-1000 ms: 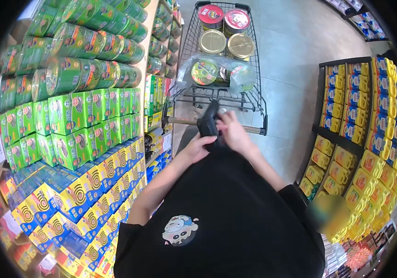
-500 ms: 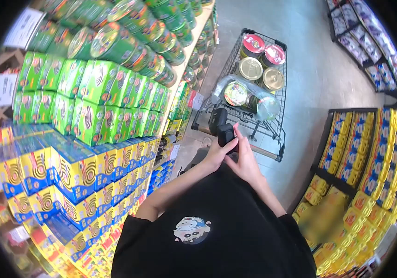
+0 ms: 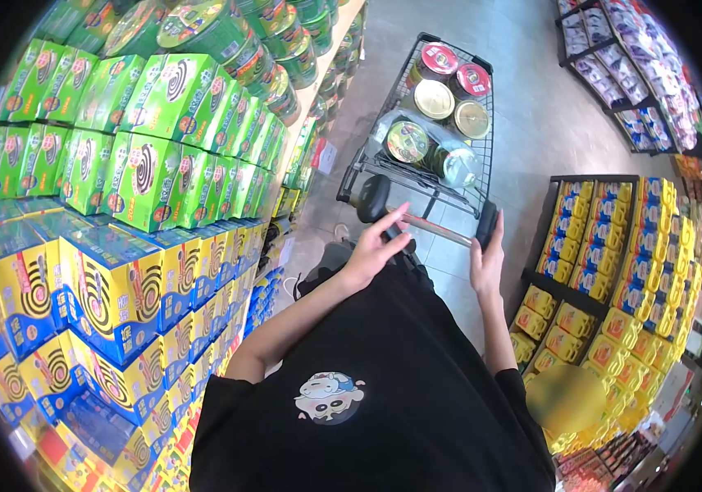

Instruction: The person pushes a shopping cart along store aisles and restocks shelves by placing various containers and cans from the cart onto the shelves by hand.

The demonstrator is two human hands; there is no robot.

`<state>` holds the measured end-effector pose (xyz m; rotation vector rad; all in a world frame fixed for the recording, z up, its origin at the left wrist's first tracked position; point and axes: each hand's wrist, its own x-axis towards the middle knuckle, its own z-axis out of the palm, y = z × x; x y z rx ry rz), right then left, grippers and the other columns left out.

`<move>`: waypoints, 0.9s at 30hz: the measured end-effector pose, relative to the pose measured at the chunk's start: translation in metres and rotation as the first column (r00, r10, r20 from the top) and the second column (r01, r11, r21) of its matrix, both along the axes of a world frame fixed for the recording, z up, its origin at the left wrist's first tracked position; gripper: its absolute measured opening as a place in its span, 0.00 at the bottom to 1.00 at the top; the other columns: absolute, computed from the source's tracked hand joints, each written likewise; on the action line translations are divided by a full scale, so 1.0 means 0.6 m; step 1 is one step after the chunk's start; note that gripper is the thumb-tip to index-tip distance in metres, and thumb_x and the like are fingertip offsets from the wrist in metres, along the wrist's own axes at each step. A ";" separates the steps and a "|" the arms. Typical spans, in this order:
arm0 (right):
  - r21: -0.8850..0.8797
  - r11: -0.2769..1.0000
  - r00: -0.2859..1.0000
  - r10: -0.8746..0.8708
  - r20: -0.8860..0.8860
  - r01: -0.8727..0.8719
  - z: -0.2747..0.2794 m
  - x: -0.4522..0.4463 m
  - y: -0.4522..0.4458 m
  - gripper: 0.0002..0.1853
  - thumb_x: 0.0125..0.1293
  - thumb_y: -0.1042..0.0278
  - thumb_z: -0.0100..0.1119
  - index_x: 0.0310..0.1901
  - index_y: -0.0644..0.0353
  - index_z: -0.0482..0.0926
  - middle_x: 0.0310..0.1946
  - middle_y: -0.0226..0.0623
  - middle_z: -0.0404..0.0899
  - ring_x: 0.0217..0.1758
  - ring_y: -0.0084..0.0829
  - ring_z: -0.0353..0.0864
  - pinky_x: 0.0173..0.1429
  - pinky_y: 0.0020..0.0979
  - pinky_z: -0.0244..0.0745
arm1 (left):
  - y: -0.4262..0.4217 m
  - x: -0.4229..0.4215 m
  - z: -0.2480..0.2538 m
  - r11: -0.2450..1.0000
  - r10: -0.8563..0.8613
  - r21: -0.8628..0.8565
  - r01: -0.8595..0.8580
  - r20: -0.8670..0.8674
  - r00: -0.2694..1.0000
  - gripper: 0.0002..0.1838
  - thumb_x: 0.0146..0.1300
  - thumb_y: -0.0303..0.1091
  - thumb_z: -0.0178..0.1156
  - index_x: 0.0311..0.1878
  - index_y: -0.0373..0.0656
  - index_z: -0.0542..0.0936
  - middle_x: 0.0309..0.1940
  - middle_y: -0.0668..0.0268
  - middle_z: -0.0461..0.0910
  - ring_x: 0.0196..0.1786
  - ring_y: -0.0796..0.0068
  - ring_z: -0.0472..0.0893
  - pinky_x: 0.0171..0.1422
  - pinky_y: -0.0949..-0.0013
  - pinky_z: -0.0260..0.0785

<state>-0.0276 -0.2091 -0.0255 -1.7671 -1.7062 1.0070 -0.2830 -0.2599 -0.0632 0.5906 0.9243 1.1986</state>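
My left hand (image 3: 377, 248) is beside a rounded black object (image 3: 373, 199), its fingers apart near the cart handle (image 3: 433, 225); whether it touches the object is unclear. On the right, my right hand (image 3: 488, 256) is closed on a flat black object (image 3: 487, 221) at the handle's right end. Beyond both hands stands a wire shopping cart (image 3: 490, 123). In it are red-lidded tins (image 3: 439, 58), gold-lidded tins (image 3: 434, 99) and a clear plastic package (image 3: 459, 166) with a green-labelled round container (image 3: 407, 142).
Green boxes (image 3: 150, 176) and yellow-blue boxes (image 3: 113, 287) are stacked at the left, below green tubs (image 3: 195, 25). A rack of yellow bottles (image 3: 650, 238) stands at the right. Another shelf (image 3: 613, 70) is at the upper right, across grey floor (image 3: 523, 98).
My hands have moved apart from their place together. The flat black object is now in my right hand, away from the rounded one. The view has shifted, with the cart slightly higher and left.
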 end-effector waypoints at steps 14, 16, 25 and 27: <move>-0.701 0.654 0.917 -0.031 -0.398 -0.283 -0.258 0.089 -0.176 0.38 0.72 0.59 0.52 0.83 0.53 0.59 0.36 0.34 0.80 0.30 0.25 0.77 0.35 0.30 0.76 | 0.013 -0.033 -0.022 0.998 -0.056 -0.020 0.056 0.039 0.998 0.32 0.74 0.22 0.61 0.80 0.40 0.67 0.56 0.70 0.73 0.63 0.76 0.77 0.72 0.70 0.66; -0.543 0.734 0.906 0.259 -0.334 -0.409 -0.336 0.076 -0.085 0.39 0.71 0.57 0.53 0.83 0.53 0.58 0.39 0.39 0.82 0.32 0.30 0.81 0.39 0.33 0.78 | 0.078 -0.041 -0.057 0.995 -0.094 -0.024 0.095 0.017 0.995 0.32 0.76 0.23 0.58 0.81 0.40 0.65 0.58 0.70 0.73 0.64 0.75 0.77 0.67 0.71 0.68; -0.684 0.636 0.868 0.496 0.010 -0.356 -0.299 0.062 -0.032 0.33 0.69 0.52 0.55 0.72 0.61 0.72 0.34 0.48 0.86 0.31 0.39 0.87 0.38 0.39 0.83 | 0.074 -0.040 -0.073 0.997 -0.072 -0.019 0.073 0.040 0.997 0.32 0.76 0.22 0.58 0.81 0.42 0.65 0.59 0.69 0.73 0.65 0.74 0.78 0.62 0.73 0.71; -0.821 0.476 0.881 0.467 -0.068 -0.316 -0.232 0.051 -0.004 0.28 0.69 0.53 0.56 0.65 0.62 0.76 0.27 0.42 0.82 0.26 0.33 0.83 0.30 0.36 0.78 | 0.072 -0.044 -0.069 0.998 -0.046 -0.030 0.048 0.052 0.998 0.32 0.76 0.22 0.57 0.81 0.41 0.65 0.60 0.69 0.73 0.65 0.74 0.78 0.62 0.73 0.71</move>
